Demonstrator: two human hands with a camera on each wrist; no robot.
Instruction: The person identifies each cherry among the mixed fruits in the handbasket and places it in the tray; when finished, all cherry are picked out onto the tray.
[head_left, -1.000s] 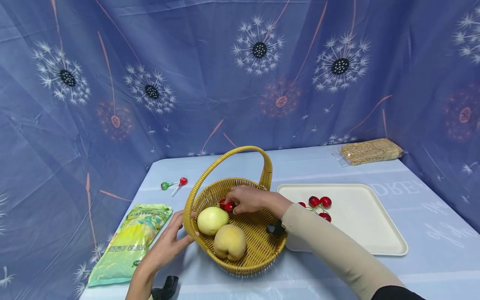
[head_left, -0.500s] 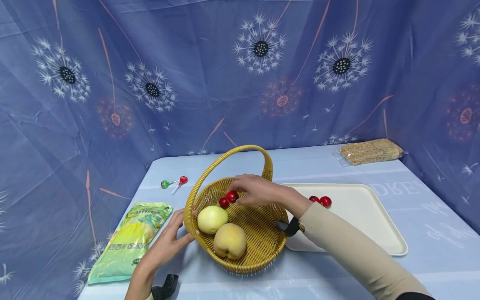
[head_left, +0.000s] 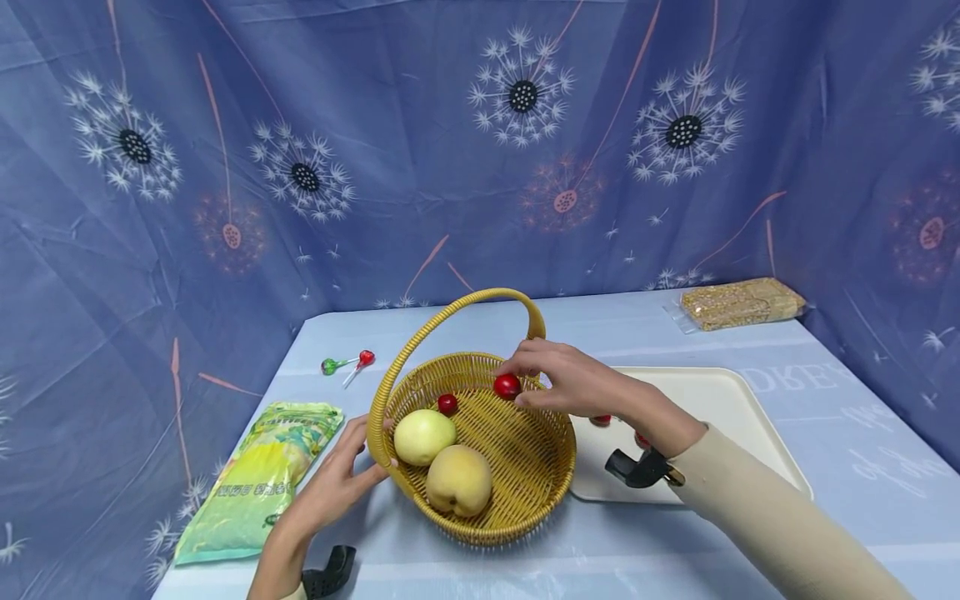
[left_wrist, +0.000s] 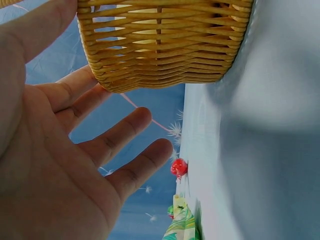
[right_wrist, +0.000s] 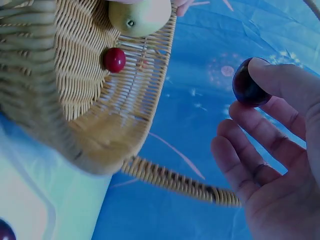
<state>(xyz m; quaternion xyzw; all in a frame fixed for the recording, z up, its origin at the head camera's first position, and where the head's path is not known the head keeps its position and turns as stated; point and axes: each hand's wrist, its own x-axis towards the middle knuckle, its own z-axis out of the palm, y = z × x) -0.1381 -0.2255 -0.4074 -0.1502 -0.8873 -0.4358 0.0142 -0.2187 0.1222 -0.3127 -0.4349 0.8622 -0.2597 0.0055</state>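
My right hand [head_left: 558, 379] pinches a dark red cherry [head_left: 507, 386] between thumb and fingers, over the right back part of the yellow wicker basket [head_left: 525, 442]. In the right wrist view the pinched cherry [right_wrist: 248, 84] shows against the blue cloth, the other fingers loosely bent. My left hand [head_left: 341, 479] touches the basket's left rim beside the handle [head_left: 408, 354], its fingers mostly straight and spread in the left wrist view. Inside the basket lie another cherry [head_left: 447, 404], a pale yellow-green fruit [head_left: 424, 437] and a yellow peach [head_left: 459, 481].
A white tray [head_left: 720, 467] with red cherries [head_left: 601, 420] stands right of the basket, partly behind my right arm. A green and yellow bag [head_left: 258, 483] lies left, two lollipops [head_left: 365, 358] at the back left. A clear-wrapped packet [head_left: 742, 303] sits at the back right.
My right hand has lifted one cherry from beside the other one and moved it right, toward the tray side. The left hand stays at the basket rim.
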